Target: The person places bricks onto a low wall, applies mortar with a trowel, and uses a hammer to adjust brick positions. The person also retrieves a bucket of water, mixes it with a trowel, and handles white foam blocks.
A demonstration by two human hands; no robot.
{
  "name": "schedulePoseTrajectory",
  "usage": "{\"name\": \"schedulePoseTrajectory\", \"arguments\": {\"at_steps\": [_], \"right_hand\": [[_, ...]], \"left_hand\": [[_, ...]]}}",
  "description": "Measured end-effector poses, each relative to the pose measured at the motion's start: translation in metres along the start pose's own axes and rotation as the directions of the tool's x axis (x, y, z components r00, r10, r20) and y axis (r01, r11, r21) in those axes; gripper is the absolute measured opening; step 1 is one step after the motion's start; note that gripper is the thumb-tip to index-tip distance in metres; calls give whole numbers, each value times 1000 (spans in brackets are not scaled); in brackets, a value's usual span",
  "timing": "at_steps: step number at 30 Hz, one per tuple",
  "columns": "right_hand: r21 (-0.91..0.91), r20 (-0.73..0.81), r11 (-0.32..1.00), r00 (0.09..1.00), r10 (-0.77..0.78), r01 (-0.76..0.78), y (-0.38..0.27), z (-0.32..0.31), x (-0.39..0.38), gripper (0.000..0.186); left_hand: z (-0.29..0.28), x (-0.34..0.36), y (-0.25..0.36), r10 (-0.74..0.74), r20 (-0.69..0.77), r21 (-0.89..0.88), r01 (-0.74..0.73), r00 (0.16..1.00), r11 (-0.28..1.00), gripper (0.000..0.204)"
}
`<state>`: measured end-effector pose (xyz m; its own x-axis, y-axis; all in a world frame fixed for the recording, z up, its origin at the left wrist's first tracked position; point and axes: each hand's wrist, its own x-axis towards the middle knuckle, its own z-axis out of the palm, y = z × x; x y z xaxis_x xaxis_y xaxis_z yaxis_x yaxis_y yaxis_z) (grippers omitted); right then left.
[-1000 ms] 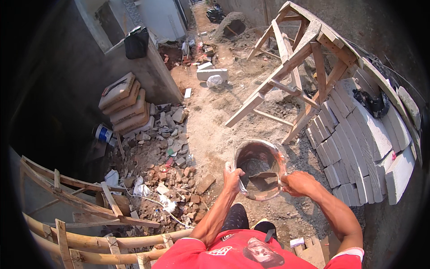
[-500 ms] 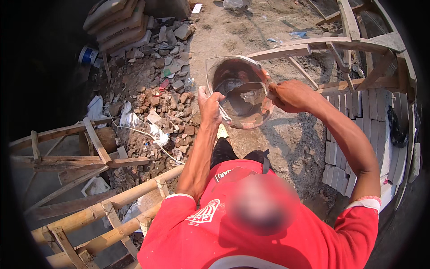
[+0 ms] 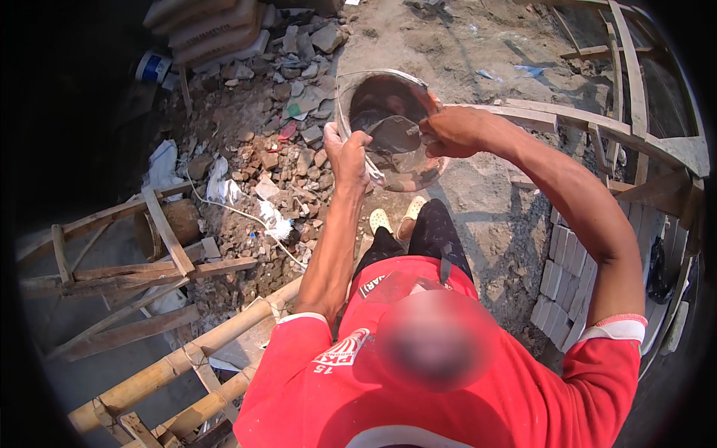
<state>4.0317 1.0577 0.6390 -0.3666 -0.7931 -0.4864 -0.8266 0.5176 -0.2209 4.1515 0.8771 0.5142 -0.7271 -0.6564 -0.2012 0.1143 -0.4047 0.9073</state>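
Between the 2 separated hands, the bucket (image 3: 408, 181) is gripped at its rim by the left hand (image 3: 348, 158); the trowel (image 3: 396, 136) is clasped by the right hand (image 3: 453, 132), now brought farther over the opening than 0.5 s ago, so the contents are apparently being worked

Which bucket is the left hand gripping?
The grey-smeared bucket before the person: the left hand grips its rim. The white-blue bucket sits apart, upper left.
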Motion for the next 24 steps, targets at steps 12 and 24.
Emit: {"name": "schedulePoseTrajectory", "arguments": {"at_steps": [12,24], "right_hand": [[-370,191,929,980,50,25,110,-66,94,20],[-23,-129,962,955,265,-270,199,-132,149,20]], "left_hand": [[98,110,14,-20,74,64,15,997,998,35],[157,208,14,-29,-21,56,31,999,998,39]]}}
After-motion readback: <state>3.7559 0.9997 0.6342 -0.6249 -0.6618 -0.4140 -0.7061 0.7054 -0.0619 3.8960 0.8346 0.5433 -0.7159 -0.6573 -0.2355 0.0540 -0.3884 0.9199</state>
